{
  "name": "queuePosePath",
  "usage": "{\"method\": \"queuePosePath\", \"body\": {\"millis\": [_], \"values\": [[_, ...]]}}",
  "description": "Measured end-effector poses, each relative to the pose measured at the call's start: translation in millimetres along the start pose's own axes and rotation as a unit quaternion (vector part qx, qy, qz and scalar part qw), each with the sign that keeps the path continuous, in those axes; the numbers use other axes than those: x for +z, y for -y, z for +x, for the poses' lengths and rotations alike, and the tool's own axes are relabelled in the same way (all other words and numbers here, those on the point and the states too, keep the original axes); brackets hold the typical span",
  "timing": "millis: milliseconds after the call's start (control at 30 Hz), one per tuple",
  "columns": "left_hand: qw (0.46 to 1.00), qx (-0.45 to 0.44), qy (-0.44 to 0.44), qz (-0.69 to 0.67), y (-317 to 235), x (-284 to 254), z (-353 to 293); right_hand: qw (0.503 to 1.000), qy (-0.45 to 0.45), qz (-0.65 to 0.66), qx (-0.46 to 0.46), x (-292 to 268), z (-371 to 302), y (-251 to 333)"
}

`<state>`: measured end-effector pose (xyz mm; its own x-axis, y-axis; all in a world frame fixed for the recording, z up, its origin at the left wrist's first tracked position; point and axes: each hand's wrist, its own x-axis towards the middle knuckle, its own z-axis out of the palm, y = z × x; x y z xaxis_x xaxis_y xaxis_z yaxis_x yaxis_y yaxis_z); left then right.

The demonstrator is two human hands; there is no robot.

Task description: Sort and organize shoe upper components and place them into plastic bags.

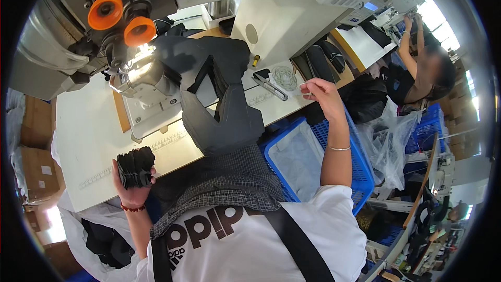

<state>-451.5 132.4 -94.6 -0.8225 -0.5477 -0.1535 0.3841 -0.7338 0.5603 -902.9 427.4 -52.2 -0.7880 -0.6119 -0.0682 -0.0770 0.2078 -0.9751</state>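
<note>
The left hand (133, 185) is clamping a stack of black fabric pieces (135, 166) at seven o'clock. The right hand (321, 94), at two o'clock, is pinching a small clear piece (304, 93) beside the scissors (270, 84).

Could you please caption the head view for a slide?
Left hand grips a black stack; right hand reaches over the table by the sewing machine.

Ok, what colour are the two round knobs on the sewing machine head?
Orange, both knobs, on the grey sewing machine at upper left in the head view.
</note>
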Motion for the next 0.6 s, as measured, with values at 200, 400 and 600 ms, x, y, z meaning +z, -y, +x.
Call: {"method": "queuePosePath", "body": {"millis": [200,400,600], "values": [[0.999,-0.01,-0.041,0.018,2.7,2.4,2.3,0.993,-0.034,-0.104,-0.05,-7.9,11.1,-9.1],[0.998,-0.014,-0.058,-0.009,8.9,16.6,6.0,0.995,-0.03,-0.086,-0.036,2.0,10.7,1.5],[0.999,-0.044,-0.015,-0.028,9.2,3.4,5.1,0.993,-0.043,-0.103,-0.046,0.8,16.2,-3.5]]}}
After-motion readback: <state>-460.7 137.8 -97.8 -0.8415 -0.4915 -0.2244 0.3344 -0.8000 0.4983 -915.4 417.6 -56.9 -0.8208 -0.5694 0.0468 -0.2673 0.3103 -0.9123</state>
